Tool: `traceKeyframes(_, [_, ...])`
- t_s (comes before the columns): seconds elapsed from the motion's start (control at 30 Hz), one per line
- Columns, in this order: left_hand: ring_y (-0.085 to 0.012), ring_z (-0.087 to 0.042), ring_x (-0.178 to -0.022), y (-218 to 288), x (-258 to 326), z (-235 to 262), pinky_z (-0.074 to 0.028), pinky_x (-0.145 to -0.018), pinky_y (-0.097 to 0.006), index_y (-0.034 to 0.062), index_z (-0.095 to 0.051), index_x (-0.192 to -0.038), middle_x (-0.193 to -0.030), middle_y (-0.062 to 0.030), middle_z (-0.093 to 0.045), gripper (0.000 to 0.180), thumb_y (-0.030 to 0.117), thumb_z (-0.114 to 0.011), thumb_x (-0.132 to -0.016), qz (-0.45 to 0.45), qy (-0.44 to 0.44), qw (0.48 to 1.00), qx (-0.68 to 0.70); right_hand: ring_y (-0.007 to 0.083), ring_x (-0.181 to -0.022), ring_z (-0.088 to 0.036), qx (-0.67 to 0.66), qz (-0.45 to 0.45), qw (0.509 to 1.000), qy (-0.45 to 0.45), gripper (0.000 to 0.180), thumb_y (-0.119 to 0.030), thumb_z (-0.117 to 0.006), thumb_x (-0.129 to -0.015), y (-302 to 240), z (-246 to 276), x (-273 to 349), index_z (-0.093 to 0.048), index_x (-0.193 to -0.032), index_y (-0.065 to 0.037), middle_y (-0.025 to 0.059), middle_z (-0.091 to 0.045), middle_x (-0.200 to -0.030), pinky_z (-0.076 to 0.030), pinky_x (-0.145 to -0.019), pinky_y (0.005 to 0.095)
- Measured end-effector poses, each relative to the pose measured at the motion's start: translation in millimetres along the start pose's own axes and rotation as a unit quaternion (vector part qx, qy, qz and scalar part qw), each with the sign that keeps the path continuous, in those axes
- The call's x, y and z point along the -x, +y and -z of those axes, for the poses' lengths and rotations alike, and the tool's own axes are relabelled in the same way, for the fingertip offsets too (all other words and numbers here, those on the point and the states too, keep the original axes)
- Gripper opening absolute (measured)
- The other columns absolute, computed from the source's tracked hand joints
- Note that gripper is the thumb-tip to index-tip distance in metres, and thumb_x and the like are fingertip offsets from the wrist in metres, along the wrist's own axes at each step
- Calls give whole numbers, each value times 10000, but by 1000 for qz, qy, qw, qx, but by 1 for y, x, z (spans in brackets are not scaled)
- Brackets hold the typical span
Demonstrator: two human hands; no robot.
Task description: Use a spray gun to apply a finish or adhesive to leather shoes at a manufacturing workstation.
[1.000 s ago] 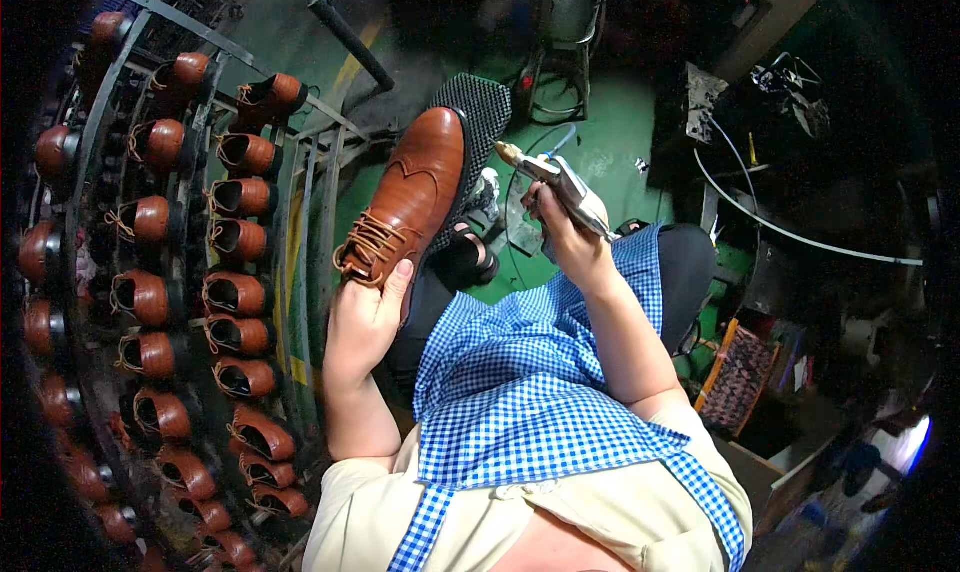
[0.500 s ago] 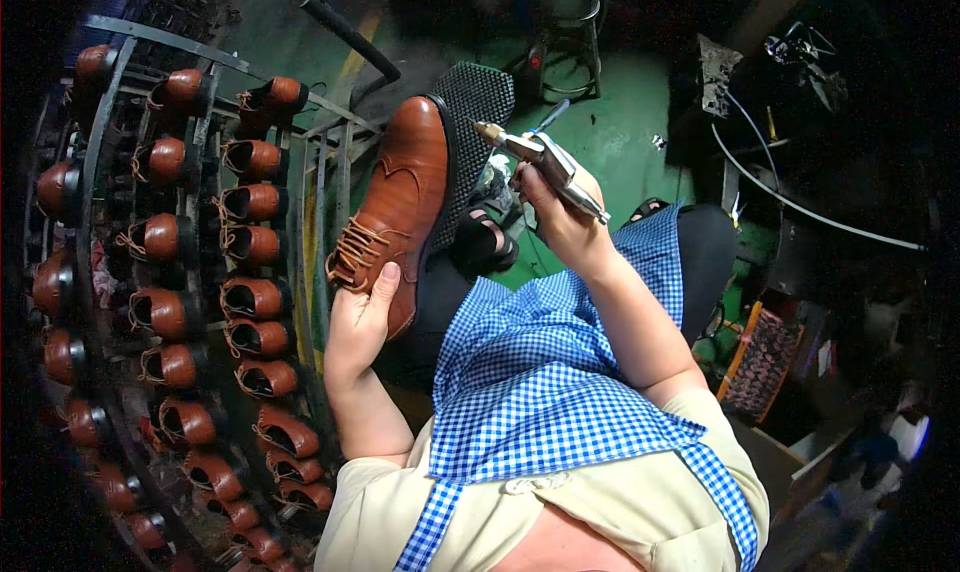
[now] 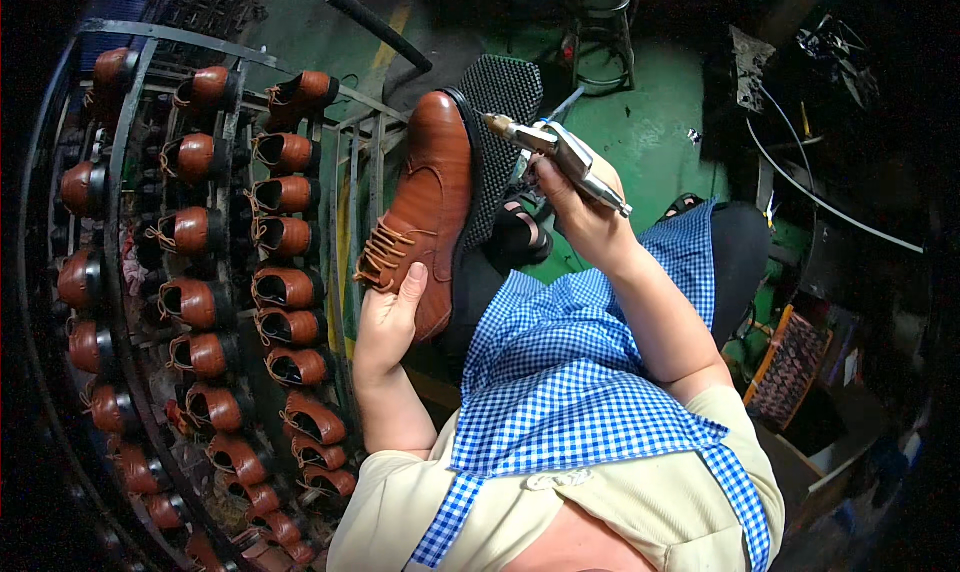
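Observation:
A brown leather lace-up shoe (image 3: 440, 167) with a dark sole is held up on the left, its toe pointing away from me. My left hand (image 3: 393, 312) grips it near the heel, thumb lying on the outer leather and the other fingers hidden. In my right hand (image 3: 590, 202) is a silver, pistol-shaped spray gun (image 3: 572, 160), tilted toward the shoe. Its brass-coloured nozzle is close beside the sole edge near the toe; whether they touch, I cannot tell. My fingers wrap around the gun's body, partly out of sight.
A metal rack (image 3: 190, 42) at the left carries many similar brown shoes (image 3: 285, 237). Beyond the held shoe is a black textured pad (image 3: 500, 102). A stool (image 3: 605, 47) stands on the green floor (image 3: 640, 132), and a pale hose (image 3: 830, 207) curves at the right.
The whole view has shifted, so the scene sits farther right. The shoe has rolled slightly in my left hand, and the spray gun's nozzle is nearer to its sole edge.

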State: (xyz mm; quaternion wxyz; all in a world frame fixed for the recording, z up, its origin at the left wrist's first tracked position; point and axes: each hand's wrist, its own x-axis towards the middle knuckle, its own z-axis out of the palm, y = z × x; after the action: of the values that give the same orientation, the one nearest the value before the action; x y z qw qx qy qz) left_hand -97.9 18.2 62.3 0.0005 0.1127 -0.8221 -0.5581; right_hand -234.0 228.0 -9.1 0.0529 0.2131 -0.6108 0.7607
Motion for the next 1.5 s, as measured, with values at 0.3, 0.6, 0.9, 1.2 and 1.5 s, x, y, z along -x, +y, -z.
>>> traceKeyframes(0.3, [-218,-434,-1360,1,1,0,-277,-1156,-352,-21,-464,-1434,-1464,-97,-494,491,255,-546,-1037,8,-21,1000,-13,260,-692,-525,-5,-6,1000,-7,172,-98,-635,-938,5,-4,-3,-623,-1059,24,127,-516,-796,-439,-644,350])
traceKeyframes(0.6, [-211,-443,-1349,2,2,-1,-288,-1150,-351,-26,-464,-1430,-1458,-95,-499,475,240,-537,-1043,-1,-25,999,-46,265,-679,-522,-25,11,1000,14,139,-93,-642,-935,10,-7,-3,-620,-1012,21,122,-516,-782,-435,-628,346])
traceKeyframes(0.9, [-207,-452,-1341,2,1,-2,-299,-1144,-350,-22,-469,-1427,-1446,-94,-509,471,234,-547,-1038,5,-27,999,-44,281,-663,-513,13,-3,1000,7,109,-66,-661,-911,11,-8,-1,-599,-943,18,124,-508,-766,-427,-611,359])
traceKeyframes(1.2, [-212,-476,-1318,2,-1,1,-316,-1133,-360,-21,-484,-1414,-1422,-95,-532,485,256,-572,-1025,5,-11,1000,-22,322,-775,-594,22,1,1000,-7,132,-67,-658,-891,2,3,26,-589,-953,26,158,-572,-891,-483,-702,377])
traceKeyframes(1.5, [-209,-535,-1253,7,12,2,-373,-1092,-362,-17,-535,-1365,-1359,-95,-585,431,169,-626,-987,-19,-3,999,-48,224,-1014,-658,-200,-188,961,14,448,-337,-454,-1054,-1,28,13,-492,-1343,3,164,-642,-1204,-536,-748,305])
